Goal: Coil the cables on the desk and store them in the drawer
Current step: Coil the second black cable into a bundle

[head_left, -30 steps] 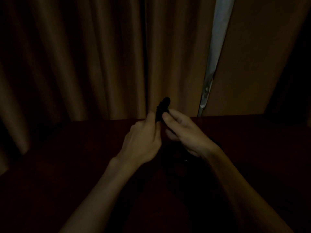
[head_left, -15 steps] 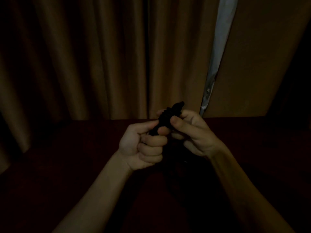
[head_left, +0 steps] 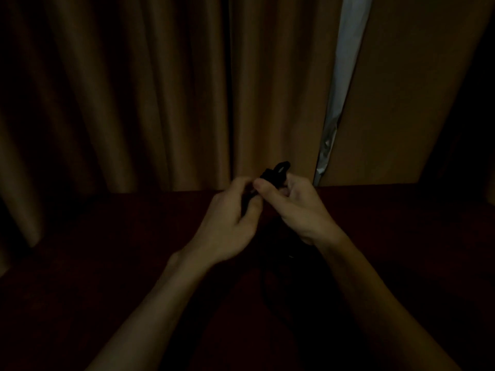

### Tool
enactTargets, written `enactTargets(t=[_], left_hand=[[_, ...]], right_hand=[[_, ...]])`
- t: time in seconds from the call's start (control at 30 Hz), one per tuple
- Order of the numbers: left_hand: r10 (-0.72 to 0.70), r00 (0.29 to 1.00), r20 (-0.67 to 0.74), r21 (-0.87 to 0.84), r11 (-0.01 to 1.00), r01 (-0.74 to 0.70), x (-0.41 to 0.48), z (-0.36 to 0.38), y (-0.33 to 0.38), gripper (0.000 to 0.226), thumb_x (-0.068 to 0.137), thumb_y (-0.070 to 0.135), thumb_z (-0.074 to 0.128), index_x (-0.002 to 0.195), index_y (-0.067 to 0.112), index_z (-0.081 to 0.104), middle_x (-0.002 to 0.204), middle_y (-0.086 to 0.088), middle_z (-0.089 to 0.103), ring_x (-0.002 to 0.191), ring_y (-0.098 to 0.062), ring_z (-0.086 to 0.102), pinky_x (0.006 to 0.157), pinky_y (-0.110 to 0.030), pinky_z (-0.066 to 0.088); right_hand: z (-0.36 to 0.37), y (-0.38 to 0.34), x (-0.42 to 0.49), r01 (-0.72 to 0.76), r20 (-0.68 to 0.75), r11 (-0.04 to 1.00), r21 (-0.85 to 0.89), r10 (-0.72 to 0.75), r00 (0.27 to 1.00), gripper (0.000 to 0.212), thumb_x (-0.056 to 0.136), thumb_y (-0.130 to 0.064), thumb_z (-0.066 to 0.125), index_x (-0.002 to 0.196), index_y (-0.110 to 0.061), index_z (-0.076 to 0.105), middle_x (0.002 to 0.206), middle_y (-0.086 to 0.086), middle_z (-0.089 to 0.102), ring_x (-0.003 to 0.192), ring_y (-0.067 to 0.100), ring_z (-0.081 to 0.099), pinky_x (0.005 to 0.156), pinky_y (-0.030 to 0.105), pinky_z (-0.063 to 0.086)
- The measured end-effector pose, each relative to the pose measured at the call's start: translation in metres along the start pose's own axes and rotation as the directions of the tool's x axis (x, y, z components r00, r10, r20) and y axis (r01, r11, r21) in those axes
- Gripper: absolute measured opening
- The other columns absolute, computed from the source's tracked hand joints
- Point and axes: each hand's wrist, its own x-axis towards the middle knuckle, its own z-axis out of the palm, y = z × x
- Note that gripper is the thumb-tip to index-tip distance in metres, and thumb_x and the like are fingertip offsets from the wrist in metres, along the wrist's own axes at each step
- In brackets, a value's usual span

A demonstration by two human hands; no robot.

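Right hand [head_left: 300, 210]: fingers [head_left: 293, 184] curled round a small black cable [head_left: 277, 172] bundle, with the thumb laid across its near side. The grip is closed and firm. One loop of the bundle stands up above my knuckles.

Left hand [head_left: 227, 220]: fingers curled inward, thumb and forefinger tips meeting at the left end of the same bundle, just beside my right thumb. A dark strand appears to run down through this hand, so I record it as pinching the cable. The view here is blurred.

Location: the cable is held in the air, clear of the tabletop [head_left: 107, 263], above its far edge and about midway along it. A dark shape hangs below my hands; in this dim light I cannot tell whether it is slack cable or shadow.

Surroundings: a brown curtain [head_left: 160, 89] hangs behind the far edge, with a pale strip [head_left: 347, 76] showing at a gap to the right.
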Motion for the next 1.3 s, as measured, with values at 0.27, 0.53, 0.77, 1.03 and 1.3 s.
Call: enactTargets(t=[0.27,0.53,0.77,1.03,1.3], left_hand=[[0.169,0.985,-0.038,0.316,0.937,-0.149,-0.001,0.003,-0.004,0.015,0.104,0.019,0.041,0.11,0.013,0.053,0.085,-0.001,0.063,0.064,-0.011,0.059,0.058,-0.039,0.051],[-0.055,0.978,-0.199,0.071,0.995,0.07,0.005,-0.014,-0.004,0.024,0.108,0.02,0.041,0.099,0.015,0.062,0.078,-0.001,0.066,0.066,-0.014,0.061,0.056,-0.028,0.046],[-0.405,0.888,-0.217,-0.275,0.899,0.342,0.009,-0.024,-0.021,0.029,0.109,0.028,0.041,0.098,0.014,0.065,0.073,-0.002,0.059,0.054,-0.011,0.05,0.048,-0.026,0.038],[-0.537,0.825,-0.175,-0.486,0.776,0.402,0.011,-0.031,-0.019,0.028,0.109,0.025,0.041,0.098,0.014,0.065,0.077,0.003,0.056,0.047,-0.001,0.044,0.039,-0.014,0.03],[-0.488,0.873,0.001,-0.562,0.722,0.404,0.01,-0.026,-0.002,0.03,0.109,0.028,0.043,0.097,0.011,0.064,0.064,0.008,0.054,0.049,-0.005,0.042,0.039,-0.016,0.024]], right_hand=[[0.004,0.007,0.001,-0.022,0.013,1.0,0.013,0.022,1.0,0.035,0.085,-0.041,0.071,0.098,-0.008,0.071,0.087,-0.006,0.071,0.086,0.005,0.067,0.076,0.017,0.048],[-0.015,0.001,-0.007,-0.057,0.292,0.958,-0.281,0.142,0.946,0.036,0.092,-0.039,0.067,0.096,-0.003,0.069,0.085,-0.003,0.07,0.084,0.006,0.064,0.081,0.021,0.046],[-0.025,-0.007,-0.009,-0.011,0.178,0.953,-0.303,0.067,0.982,0.04,0.09,-0.046,0.063,0.081,-0.011,0.078,0.073,0.022,0.064,0.067,0.014,0.058,0.068,0.019,0.043],[-0.032,0.008,0.0,0.102,0.22,0.521,-0.847,0.169,0.961,0.041,0.094,-0.051,0.066,0.066,-0.022,0.073,0.069,-0.006,0.067,0.062,0.005,0.061,0.064,0.03,0.053],[-0.009,0.023,-0.001,-0.163,0.113,0.844,-0.511,0.254,0.961,0.02,0.095,-0.01,0.062,0.108,-0.022,0.055,0.121,0.0,0.055,0.112,0.017,0.06,0.081,0.017,0.047]])
